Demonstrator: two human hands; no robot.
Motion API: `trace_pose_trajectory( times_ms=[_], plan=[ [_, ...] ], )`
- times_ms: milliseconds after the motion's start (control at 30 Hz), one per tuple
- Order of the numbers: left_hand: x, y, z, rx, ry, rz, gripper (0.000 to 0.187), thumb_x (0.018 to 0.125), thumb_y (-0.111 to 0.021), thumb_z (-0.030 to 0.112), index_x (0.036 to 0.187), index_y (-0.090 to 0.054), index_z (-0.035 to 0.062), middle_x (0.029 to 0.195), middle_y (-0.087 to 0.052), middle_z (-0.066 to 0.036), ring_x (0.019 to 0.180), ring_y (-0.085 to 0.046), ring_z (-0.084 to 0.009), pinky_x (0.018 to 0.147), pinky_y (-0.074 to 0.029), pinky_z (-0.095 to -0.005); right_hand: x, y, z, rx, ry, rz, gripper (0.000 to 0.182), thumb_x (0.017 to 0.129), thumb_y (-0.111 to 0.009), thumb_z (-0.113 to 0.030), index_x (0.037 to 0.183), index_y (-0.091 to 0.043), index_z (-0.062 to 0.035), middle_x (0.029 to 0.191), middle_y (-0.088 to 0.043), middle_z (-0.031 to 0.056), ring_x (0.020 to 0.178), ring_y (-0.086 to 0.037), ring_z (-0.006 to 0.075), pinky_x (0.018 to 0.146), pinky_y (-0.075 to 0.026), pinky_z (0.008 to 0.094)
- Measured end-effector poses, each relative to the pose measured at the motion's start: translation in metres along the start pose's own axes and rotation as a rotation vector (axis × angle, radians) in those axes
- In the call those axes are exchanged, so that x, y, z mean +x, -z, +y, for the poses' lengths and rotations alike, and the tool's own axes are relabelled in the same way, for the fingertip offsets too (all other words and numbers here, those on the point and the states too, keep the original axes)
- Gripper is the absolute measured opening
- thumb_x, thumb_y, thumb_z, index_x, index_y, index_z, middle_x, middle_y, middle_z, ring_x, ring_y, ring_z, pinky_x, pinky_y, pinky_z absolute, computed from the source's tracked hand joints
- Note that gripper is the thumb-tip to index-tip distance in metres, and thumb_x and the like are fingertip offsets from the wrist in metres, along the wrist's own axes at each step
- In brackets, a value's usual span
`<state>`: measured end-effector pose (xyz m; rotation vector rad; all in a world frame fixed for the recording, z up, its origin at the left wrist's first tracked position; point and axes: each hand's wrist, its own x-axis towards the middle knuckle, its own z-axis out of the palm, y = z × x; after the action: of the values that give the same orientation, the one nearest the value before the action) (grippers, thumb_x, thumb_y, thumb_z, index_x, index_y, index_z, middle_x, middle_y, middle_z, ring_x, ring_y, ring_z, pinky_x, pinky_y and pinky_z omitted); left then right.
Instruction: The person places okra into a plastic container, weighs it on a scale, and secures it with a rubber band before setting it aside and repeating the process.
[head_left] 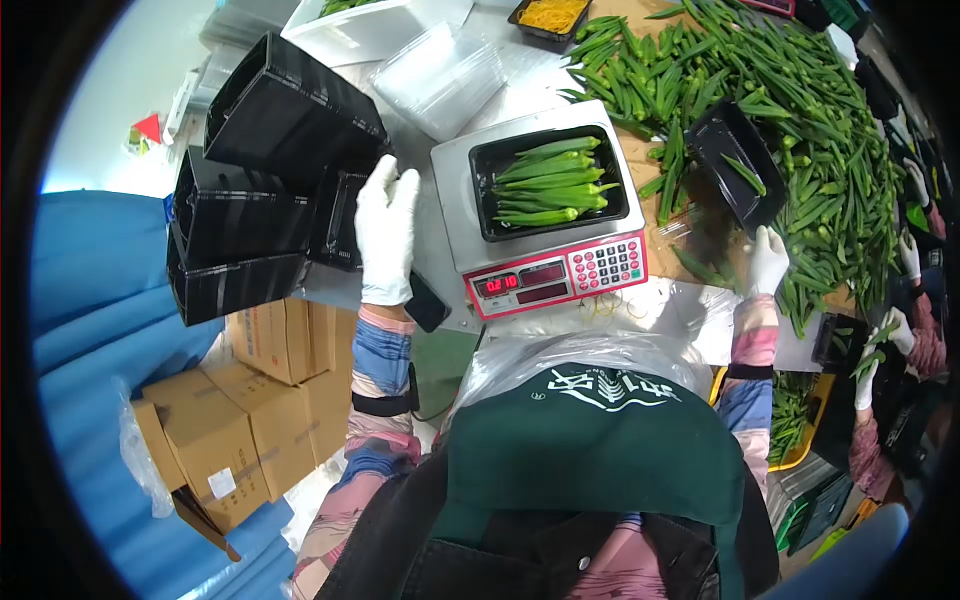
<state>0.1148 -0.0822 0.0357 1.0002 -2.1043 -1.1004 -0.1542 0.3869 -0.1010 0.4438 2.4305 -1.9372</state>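
My left hand (386, 235), in a white glove, is beside a black plastic tray (333, 222) and overlaps its right edge. Its thumb stands apart from the fingers. My gloved right hand (767, 263) grips the near corner of another black tray (722, 185), which is tilted over the heap of okra (830, 170) with an okra pod (744, 174) in it. Between my hands, a digital scale (455, 215) carries a black tray (484, 228) with a row of okra (550, 185); its red display reads 0.210.
Stacks of black trays (290, 105) stand at the left, with clear plastic containers (440, 80) behind. A dark phone (428, 303) lies left of the scale. Cardboard boxes (215, 425) are below left. At the far right, another person's gloved hands (899, 331) handle okra.
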Motion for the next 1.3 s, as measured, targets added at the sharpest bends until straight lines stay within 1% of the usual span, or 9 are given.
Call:
trace_pose_trajectory(
  times_ms=[267,567,633,700,800,900,1000,1200,1300],
  plan=[
    [-0.009,0.041,-0.010,-0.206,0.107,0.172,0.044,0.099,-0.066,0.017,0.137,-0.057,-0.0028,0.137,-0.061,-0.015,0.123,-0.059,-0.0200,0.105,-0.045,-0.0308,-0.009,0.003,0.028,-0.122,-0.147,-0.206,0.040,0.101,-0.063,-0.022,0.132,-0.059,0.0017,0.109,-0.072,0.0072,0.084,-0.070,0.0131,0.060,-0.045,0.0204],
    [0.033,0.019,0.003,-0.161,-0.005,0.093,0.040,0.100,-0.065,0.017,0.136,-0.060,-0.0003,0.134,-0.063,-0.009,0.115,-0.061,-0.0123,0.095,-0.049,-0.0250,-0.039,0.015,0.026,-0.192,-0.100,-0.148,0.036,0.099,-0.064,-0.018,0.129,-0.062,0.0014,0.109,-0.072,0.0088,0.084,-0.069,0.0127,0.065,-0.049,0.0231],
    [0.038,0.003,0.011,-0.219,-0.078,0.044,0.038,0.099,-0.063,0.010,0.134,-0.059,-0.0052,0.131,-0.065,-0.014,0.119,-0.062,-0.0199,0.106,-0.046,-0.0312,-0.034,0.016,0.045,-0.129,0.040,-0.104,0.028,0.097,-0.066,-0.013,0.120,-0.067,0.0025,0.108,-0.072,0.0108,0.093,-0.068,0.0164,0.080,-0.053,0.0293],
    [0.039,-0.012,0.016,-0.311,-0.079,0.004,0.039,0.100,-0.062,0.008,0.136,-0.057,-0.0052,0.133,-0.063,-0.014,0.121,-0.061,-0.0199,0.107,-0.046,-0.0312,-0.047,-0.002,0.009,-0.305,0.263,-0.047,0.020,0.095,-0.067,-0.011,0.110,-0.072,0.0019,0.109,-0.072,0.0108,0.099,-0.067,0.0187,0.093,-0.051,0.0321],
    [0.033,-0.032,0.032,-0.349,-0.027,-0.080,0.038,0.101,-0.061,0.009,0.137,-0.056,-0.0041,0.135,-0.062,-0.013,0.122,-0.059,-0.0181,0.108,-0.045,-0.0300,-0.033,-0.035,-0.014,-0.511,0.707,-0.013,0.016,0.088,-0.072,-0.010,0.104,-0.074,-0.0075,0.094,-0.070,0.0108,0.088,-0.068,0.0304,0.082,-0.054,0.0360],
    [0.031,-0.042,0.045,-0.333,-0.026,-0.133,0.040,0.099,-0.063,0.008,0.137,-0.056,-0.0032,0.134,-0.063,-0.013,0.123,-0.059,-0.0181,0.108,-0.045,-0.0303,0.005,-0.060,-0.014,-0.884,0.843,0.036,0.027,0.083,-0.075,-0.014,0.110,-0.072,-0.0120,0.108,-0.069,0.0103,0.097,-0.067,0.0269,0.086,-0.052,0.0386],
    [0.031,-0.035,0.051,-0.279,-0.050,-0.113,0.039,0.099,-0.064,0.008,0.136,-0.058,-0.0016,0.132,-0.064,-0.012,0.122,-0.060,-0.0171,0.106,-0.046,-0.0294,0.032,-0.067,-0.006,-1.270,0.624,-0.055,0.030,0.080,-0.077,-0.022,0.108,-0.069,-0.0144,0.104,-0.069,0.0085,0.096,-0.065,0.0302,0.085,-0.052,0.0431],
    [0.034,-0.005,0.024,-0.306,0.028,0.005,0.037,0.099,-0.063,0.007,0.134,-0.059,-0.0025,0.132,-0.064,-0.013,0.119,-0.062,-0.0177,0.104,-0.047,-0.0290,-0.030,-0.116,-0.111,-0.446,0.892,-0.292,0.034,0.084,-0.076,-0.013,0.116,-0.069,-0.0103,0.100,-0.067,0.0089,0.093,-0.063,0.0288,0.085,-0.049,0.0394],
    [0.041,-0.008,0.024,-0.270,0.004,-0.001,0.037,0.098,-0.063,0.006,0.134,-0.059,-0.0034,0.131,-0.065,-0.014,0.119,-0.062,-0.0187,0.104,-0.047,-0.0295,-0.091,-0.161,-0.141,-0.482,1.123,-0.532,0.034,0.083,-0.076,-0.021,0.116,-0.070,-0.0133,0.100,-0.067,0.0072,0.092,-0.062,0.0278,0.083,-0.048,0.0405]
  ],
)
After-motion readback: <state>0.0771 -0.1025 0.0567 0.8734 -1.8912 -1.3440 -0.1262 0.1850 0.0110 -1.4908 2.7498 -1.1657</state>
